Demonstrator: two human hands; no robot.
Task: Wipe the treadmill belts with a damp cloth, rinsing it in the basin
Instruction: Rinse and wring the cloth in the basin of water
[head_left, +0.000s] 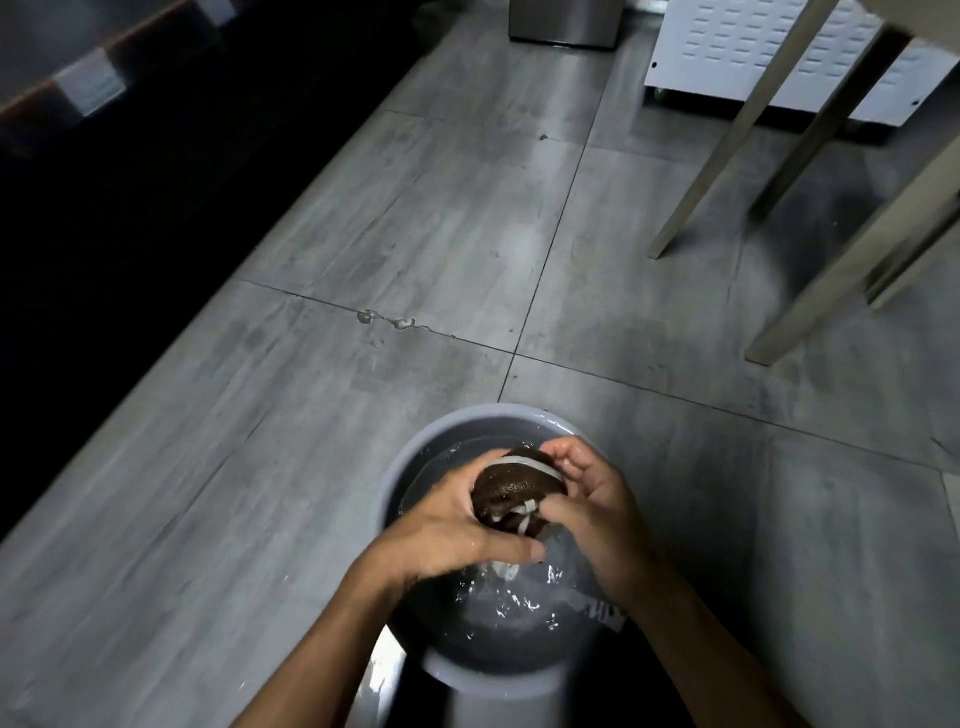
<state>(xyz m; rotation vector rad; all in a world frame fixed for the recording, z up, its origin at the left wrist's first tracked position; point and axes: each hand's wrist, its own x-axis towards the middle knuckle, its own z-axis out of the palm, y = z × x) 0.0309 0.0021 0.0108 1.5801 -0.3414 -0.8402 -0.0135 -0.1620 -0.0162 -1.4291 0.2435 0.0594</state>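
**Ann:** Head view puts us right above the basin (410, 467), a grey round one standing on the tiled floor (363, 234), and both hands are over the water. The left hand (447, 530) and the right hand (597, 514) have the cloth (511, 486) bunched between them, a dark brown wad with pale stripes.

**Raj:** Fingers (558, 452) on both sides are curled tight round it, Ann, so this looks like the wringing part of the rinse. Water is splashing just under the wad.

**Ann:** What makes a good wring here?

**Raj:** Keep the cloth low, inside the rim, so the drips land in the basin and not on the tiles. Twist the two hands in opposite ways, then shift the grip and squeeze the trailing end below the left palm too. The job wants damp, not soaking.

**Ann:** And the treadmill?

**Raj:** I cannot pick out a belt for certain; the dark strip on the left is too murky to name. Pale slanted legs (727, 135) and a white vented cabinet (753, 41) stand well apart on the right.
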